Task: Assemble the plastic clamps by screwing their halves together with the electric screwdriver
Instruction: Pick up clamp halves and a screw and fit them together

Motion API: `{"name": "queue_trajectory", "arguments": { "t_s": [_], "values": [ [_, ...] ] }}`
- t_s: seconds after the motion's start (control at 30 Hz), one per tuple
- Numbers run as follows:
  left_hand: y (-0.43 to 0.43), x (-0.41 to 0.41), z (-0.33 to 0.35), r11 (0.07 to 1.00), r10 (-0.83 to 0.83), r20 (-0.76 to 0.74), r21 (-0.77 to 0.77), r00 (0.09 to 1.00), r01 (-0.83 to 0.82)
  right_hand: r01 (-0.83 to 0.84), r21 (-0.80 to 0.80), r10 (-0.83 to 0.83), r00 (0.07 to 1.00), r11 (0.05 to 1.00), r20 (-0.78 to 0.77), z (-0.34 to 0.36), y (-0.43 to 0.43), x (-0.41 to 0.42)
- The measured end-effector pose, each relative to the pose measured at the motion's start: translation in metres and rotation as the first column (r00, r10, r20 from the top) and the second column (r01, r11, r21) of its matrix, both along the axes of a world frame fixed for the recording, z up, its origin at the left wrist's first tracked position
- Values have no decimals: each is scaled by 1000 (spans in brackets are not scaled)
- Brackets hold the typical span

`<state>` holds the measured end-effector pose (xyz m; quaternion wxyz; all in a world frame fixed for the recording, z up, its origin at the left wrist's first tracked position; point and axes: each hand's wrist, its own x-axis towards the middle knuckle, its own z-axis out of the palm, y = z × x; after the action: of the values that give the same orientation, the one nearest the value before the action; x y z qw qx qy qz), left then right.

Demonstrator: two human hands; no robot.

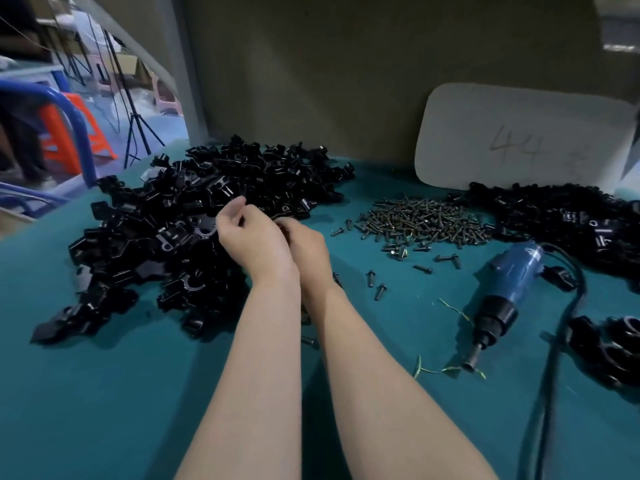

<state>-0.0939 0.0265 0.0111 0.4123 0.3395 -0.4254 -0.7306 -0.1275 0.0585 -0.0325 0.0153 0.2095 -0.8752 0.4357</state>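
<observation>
Step in hand, as judged: selecting and mating clamp halves. Both hands meet at frame centre, at the right edge of the halves [180, 216] piled on the worktop [104, 393]. The left hand [252, 237] has its fingers curled, with thumb and forefinger raised together. The right hand [308, 251] lies partly behind it, fingers hidden. Whether either holds a half cannot be told. The screws [422, 220] lie heaped right of centre. The screwdriver [505, 289] lies untouched at lower right. The next move probably calls for aligned halves, one screw, and a hand freed for the screwdriver.
</observation>
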Motion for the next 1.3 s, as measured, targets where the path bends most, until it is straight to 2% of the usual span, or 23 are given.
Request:
{"name": "queue_trajectory", "arguments": {
  "t_s": [0.1, 0.17, 0.27, 0.37, 0.43, 0.47, 0.5, 0.53, 0.6, 0.63, 0.73, 0.8, 0.93, 1.13, 1.3],
  "values": [
    [13, -3, 1, 996, -89, 24, -17, 996, 90, 150, -218, -152, 988, 964, 10, 20, 33, -4],
    [31, -10, 1, 964, -267, 59, 14, 962, 267, 201, -330, -210, 978, 922, 7, 37, 61, -7],
    [72, -22, 6, 798, -601, 54, 102, 797, 594, 200, -290, -233, 969, 936, -85, 55, 110, -4],
    [121, -29, 12, 676, -737, 49, 100, 675, 730, 189, -154, -206, 973, 970, -101, 57, 166, 3],
    [151, -32, 12, 639, -766, -13, 94, 643, 763, 217, -233, -232, 972, 948, -39, 55, 204, 6],
    [172, -33, 12, 612, -785, -49, 91, 618, 785, 288, -296, -305, 952, 911, -11, 53, 229, 7],
    [182, -34, 10, 596, -794, -82, 88, 602, 798, 395, -317, -416, 909, 862, 2, 49, 243, 5],
    [190, -35, 7, 580, -803, -111, 84, 586, 810, 536, -267, -555, 832, 801, 3, 44, 256, 2],
    [211, -34, 3, 542, -826, -127, 90, 549, 836, 745, -10, -745, 667, 667, -6, 35, 283, -8],
    [220, -34, 1, 525, -837, -121, 98, 534, 846, 755, 141, -763, 646, 640, 8, 31, 293, -15],
    [237, -36, -1, 500, -851, -112, 125, 513, 857, 595, 462, -715, 687, 658, 132, 24, 304, -34],
    [243, -39, -1, 500, -848, -121, 141, 516, 854, 541, 547, -721, 669, 639, 180, 24, 307, -42],
    [245, -44, -4, 494, -856, -97, 131, 507, 859, 651, 516, -813, 555, 557, 176, 20, 316, -49],
    [237, -49, -6, 438, -851, -213, 216, 480, 873, 632, 550, -819, 540, 546, 193, 17, 308, -53],
    [230, -49, -10, 486, -852, -150, 132, 502, 864, 783, 389, -870, 475, 486, 130, 20, 310, -47]
  ]
}}
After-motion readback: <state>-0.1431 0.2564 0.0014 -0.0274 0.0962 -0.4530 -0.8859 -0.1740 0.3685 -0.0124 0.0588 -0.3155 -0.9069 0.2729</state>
